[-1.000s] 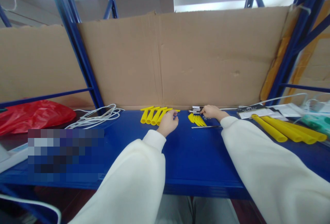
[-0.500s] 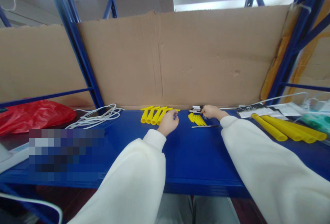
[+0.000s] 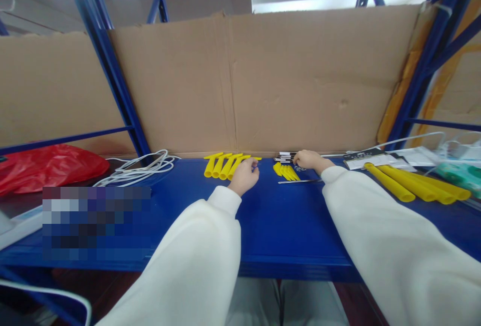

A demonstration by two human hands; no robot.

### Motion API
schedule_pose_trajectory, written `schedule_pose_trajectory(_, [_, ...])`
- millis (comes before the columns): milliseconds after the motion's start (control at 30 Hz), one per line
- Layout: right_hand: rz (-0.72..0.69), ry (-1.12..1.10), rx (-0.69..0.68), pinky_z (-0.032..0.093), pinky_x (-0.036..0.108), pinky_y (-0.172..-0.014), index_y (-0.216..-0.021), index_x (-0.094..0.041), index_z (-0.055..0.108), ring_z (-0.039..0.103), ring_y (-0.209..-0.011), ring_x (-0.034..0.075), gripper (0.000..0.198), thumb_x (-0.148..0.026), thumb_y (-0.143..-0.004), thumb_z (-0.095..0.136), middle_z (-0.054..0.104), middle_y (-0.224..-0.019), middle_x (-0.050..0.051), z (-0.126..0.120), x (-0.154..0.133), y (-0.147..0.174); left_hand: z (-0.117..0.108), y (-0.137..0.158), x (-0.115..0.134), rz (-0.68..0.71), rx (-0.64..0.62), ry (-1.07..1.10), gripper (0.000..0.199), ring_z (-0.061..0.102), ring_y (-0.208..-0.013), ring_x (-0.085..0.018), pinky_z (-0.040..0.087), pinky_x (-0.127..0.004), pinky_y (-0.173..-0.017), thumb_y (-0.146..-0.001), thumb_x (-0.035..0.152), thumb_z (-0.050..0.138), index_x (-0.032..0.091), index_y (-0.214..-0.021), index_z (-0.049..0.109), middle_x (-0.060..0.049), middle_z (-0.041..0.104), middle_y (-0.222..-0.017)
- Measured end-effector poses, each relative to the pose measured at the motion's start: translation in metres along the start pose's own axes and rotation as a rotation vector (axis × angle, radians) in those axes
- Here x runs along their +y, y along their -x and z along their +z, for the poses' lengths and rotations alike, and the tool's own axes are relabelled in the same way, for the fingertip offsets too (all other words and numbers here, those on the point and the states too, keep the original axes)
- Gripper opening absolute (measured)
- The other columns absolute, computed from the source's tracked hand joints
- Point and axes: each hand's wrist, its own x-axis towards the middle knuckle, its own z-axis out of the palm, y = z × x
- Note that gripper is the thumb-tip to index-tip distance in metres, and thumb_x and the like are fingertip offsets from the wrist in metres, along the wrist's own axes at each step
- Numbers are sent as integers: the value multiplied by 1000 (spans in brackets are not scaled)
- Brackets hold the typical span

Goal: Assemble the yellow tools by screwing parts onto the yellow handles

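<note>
My left hand [image 3: 245,176] is at the right end of a row of yellow T-shaped plastic tubes [image 3: 227,170], its fingers curled together. Whatever lies between those fingertips cannot be made out. Over on the right, my right hand [image 3: 308,160] reaches down with bent fingers to a patch of tiny parts [image 3: 299,169], too small to name. Just left of it lie small yellow flat pieces [image 3: 287,172], side by side. Behind these is a stack of black-and-white strips [image 3: 284,156]. A thin metal rod [image 3: 298,182] lies in front of the yellow pieces.
Long yellow tubes [image 3: 421,186] lie at the right, near papers [image 3: 372,159] and a green-and-white packet [image 3: 460,177]. At the left are a coiled white cable [image 3: 145,168] and a red plastic bag [image 3: 56,166]. A cardboard panel [image 3: 300,80] closes off the back of the blue table [image 3: 280,236].
The view has shifted slightly. My right hand has lifted a little off the tiny parts, more of which show now. My left hand has hardly moved.
</note>
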Motion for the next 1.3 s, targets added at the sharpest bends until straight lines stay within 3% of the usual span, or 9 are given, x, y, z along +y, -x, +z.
schedule_pose_trajectory(633, [78, -136, -25, 49, 21, -87, -102, -19, 80, 70, -102, 20, 41, -7, -80, 47, 76, -108, 6, 2, 14, 15, 1, -2, -8, 13, 45, -42, 21, 72, -91, -20, 57, -31, -87, -78, 4, 59, 17, -90, 71, -7, 76, -93])
schedule_pose_trajectory(800, [77, -177, -9, 49, 19, -86, -101, -17, 80, 71, -101, 19, 42, -4, -78, 46, 77, -106, 6, 3, 16, 18, -17, -5, -16, -109, 114, -178, 24, 70, -102, -22, 53, -31, -94, -83, 6, 55, 17, -95, 72, -9, 76, -104])
schedule_pose_trajectory(1033, [63, -237, 56, 51, 21, -86, -96, -18, 80, 72, -96, 19, 43, -3, -74, 48, 78, -100, 5, 8, 21, 17, -52, -4, -56, -337, 192, -353, 31, 69, -106, -28, 53, -38, -92, -79, 7, 56, 19, -102, 74, -11, 75, -107])
schedule_pose_trajectory(1300, [75, -239, 110, 50, 21, -89, -97, -20, 80, 71, -99, 19, 40, -6, -78, 47, 78, -103, 3, 8, 25, 25, -45, -1, -72, -418, 129, -433, 34, 66, -108, -32, 54, -43, -88, -74, 15, 62, 25, -105, 73, -12, 73, -111])
